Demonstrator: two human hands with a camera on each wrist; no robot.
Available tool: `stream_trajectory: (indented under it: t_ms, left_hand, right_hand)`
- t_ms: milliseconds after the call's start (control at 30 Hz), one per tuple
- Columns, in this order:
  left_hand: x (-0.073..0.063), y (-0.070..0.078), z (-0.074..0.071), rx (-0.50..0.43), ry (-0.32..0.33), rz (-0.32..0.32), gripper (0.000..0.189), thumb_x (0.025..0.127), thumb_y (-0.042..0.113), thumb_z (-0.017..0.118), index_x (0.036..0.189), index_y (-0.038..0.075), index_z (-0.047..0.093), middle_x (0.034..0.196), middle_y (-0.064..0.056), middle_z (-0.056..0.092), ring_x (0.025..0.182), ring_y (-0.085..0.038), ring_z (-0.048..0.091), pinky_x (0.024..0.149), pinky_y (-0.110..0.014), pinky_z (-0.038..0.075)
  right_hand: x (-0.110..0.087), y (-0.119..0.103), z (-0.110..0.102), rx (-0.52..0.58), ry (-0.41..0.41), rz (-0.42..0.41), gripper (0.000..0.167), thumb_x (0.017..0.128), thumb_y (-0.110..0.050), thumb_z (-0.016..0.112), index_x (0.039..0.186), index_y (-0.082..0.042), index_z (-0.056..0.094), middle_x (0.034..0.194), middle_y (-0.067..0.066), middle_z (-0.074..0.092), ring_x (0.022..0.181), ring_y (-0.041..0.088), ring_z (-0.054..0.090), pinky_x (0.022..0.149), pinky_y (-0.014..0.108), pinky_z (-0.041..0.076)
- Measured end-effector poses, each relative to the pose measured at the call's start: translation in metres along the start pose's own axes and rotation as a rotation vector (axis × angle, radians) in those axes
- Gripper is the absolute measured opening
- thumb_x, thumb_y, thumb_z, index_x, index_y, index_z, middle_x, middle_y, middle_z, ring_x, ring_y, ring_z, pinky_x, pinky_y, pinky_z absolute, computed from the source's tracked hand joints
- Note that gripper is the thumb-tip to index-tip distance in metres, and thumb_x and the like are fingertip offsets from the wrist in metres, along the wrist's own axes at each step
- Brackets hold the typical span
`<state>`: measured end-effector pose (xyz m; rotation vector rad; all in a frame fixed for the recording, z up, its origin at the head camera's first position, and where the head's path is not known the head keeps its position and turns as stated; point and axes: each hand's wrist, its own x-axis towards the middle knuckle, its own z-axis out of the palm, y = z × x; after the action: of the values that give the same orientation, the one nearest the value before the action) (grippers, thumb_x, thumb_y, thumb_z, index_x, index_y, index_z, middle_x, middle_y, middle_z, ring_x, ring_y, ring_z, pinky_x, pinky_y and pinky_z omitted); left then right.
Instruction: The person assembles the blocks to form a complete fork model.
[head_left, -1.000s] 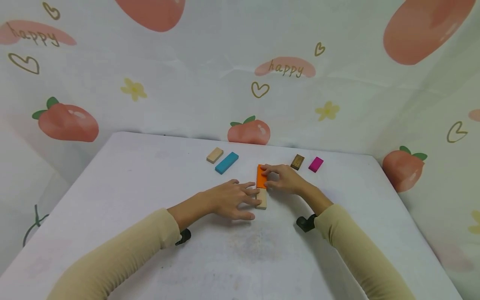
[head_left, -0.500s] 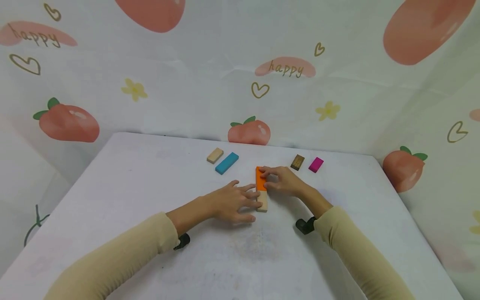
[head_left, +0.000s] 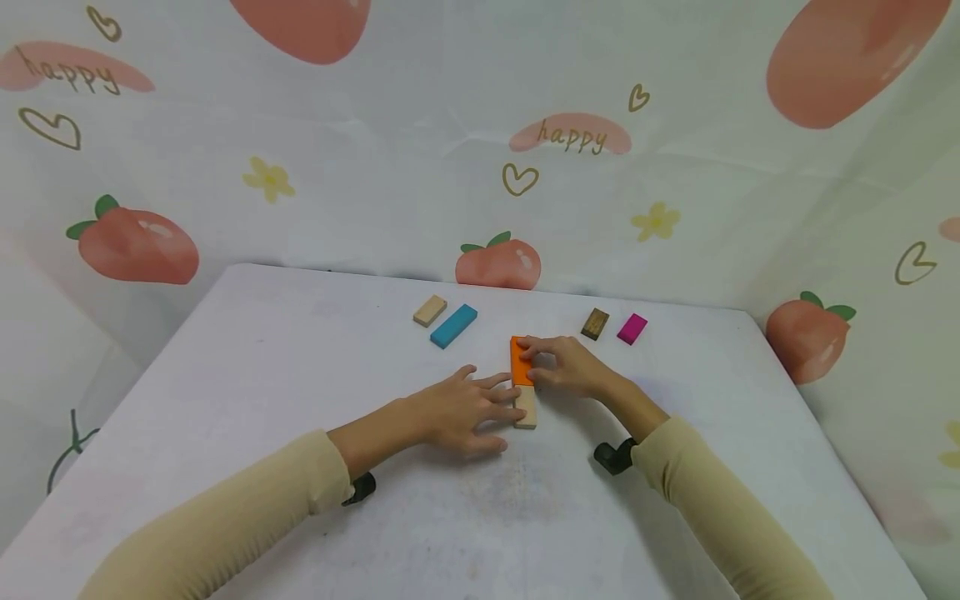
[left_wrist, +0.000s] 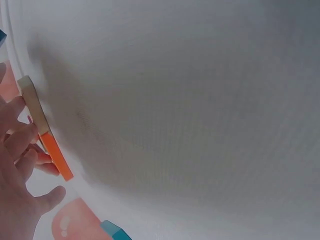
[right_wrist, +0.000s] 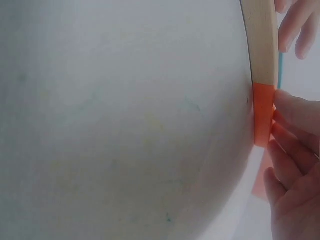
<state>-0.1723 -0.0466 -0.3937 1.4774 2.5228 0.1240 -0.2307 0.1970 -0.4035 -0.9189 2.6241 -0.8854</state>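
An orange block [head_left: 519,367] and a light wooden block [head_left: 527,408] lie end to end on the table, touching, with the orange one farther from me. My left hand [head_left: 459,414] is spread beside them from the left, with fingertips touching the wooden block. The right hand [head_left: 568,367] holds the orange block from the right with bent fingers and thumb. In the left wrist view, the left hand [left_wrist: 17,175] shows at the left edge near both blocks. The right wrist view has the right hand's thumb and fingertips [right_wrist: 287,105] against the orange block.
Beyond the left hand lie a light wooden block [head_left: 430,311] and a blue block [head_left: 453,326]. A dark brown block [head_left: 595,324] and a magenta block [head_left: 632,328] lie at the back right. Behind the white table [head_left: 300,350] hangs a printed cloth [head_left: 375,183].
Both blocks have slid slightly toward me, staying end to end. My hands have shifted a little with them, with much the same finger positions.
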Motion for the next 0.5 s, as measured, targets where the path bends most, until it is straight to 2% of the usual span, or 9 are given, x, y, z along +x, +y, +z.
stream_trajectory:
  t_ms: [500]
  left_hand:
    - [-0.0008, -0.0028, 0.0027, -0.009, -0.004, 0.006, 0.052, 0.1, 0.051, 0.05, 0.148, 0.031, 0.05, 0.157, 0.003, 0.039, 0.151, -0.024, 0.021, 0.111, -0.064, 0.029]
  right_hand:
    - [-0.003, 0.0004, 0.0015, -0.012, 0.007, -0.005, 0.031, 0.092, -0.009, 0.069, 0.121, 0.001, 0.069, 0.143, 0.012, 0.055, 0.135, 0.033, 0.048, 0.108, 0.049, 0.04]
